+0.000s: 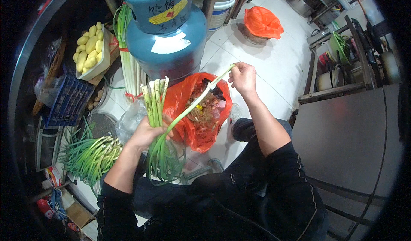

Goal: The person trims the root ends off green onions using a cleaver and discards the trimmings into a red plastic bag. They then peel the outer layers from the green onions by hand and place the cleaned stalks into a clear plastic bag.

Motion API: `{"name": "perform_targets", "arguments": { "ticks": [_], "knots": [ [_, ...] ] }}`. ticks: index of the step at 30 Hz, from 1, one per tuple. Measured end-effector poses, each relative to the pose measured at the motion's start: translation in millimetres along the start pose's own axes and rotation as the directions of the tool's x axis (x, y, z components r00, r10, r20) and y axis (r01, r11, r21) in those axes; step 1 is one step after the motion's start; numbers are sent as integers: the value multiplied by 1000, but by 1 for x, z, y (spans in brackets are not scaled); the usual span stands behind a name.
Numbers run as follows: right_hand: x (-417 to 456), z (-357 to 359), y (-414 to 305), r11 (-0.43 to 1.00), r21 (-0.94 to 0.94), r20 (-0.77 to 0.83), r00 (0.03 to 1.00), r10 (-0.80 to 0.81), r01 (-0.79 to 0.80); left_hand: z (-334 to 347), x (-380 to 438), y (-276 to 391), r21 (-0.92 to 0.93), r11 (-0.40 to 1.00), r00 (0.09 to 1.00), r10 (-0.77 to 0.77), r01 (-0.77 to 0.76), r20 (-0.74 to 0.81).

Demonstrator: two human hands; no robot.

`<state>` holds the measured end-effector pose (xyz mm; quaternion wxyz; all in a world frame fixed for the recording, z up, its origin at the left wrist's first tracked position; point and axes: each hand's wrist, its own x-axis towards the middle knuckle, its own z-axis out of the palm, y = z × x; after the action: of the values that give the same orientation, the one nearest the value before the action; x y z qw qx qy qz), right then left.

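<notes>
In my left hand [151,133] is a bunch of scallions [155,101], pale stems up and green leaves hanging down. One longer stalk [194,104] slants from that hand up to my right hand [244,78], whose fingertips pinch its upper end. Under the slanted stalk an orange-red plastic bag [202,144] stands with its mouth spread, holding roots and scraps [202,111]. A heap of green scallions [93,154] lies to the left of my left forearm. Behind the bag, long leeks or large green onions [128,64] lean in a bundle tied with red bands.
A blue gas cylinder [167,51] stands beyond the bag. At left are a tray of peeled potatoes [106,59], a blue plastic crate [69,96] and a clear bag [130,119]. A container under a red bag [263,22] sits on the floor; a metal cabinet [343,135] is at right.
</notes>
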<state>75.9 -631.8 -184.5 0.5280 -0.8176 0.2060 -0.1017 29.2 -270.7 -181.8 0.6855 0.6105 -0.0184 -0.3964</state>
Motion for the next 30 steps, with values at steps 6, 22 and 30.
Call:
{"name": "perform_targets", "arguments": {
  "ticks": [6,22,30],
  "knots": [
    [6,-24,-20,993,-38,-106,988,-113,109,-12,-7,-3,-5,1000,999,10,-10,52],
    [-48,28,-9,964,-183,435,896,-95,192,1,5,0,50,999,999,19,-17,-48],
    [-45,17,-32,979,124,554,830,66,-161,6,1,1,30,1000,999,-1,2,-35]
  ]
}}
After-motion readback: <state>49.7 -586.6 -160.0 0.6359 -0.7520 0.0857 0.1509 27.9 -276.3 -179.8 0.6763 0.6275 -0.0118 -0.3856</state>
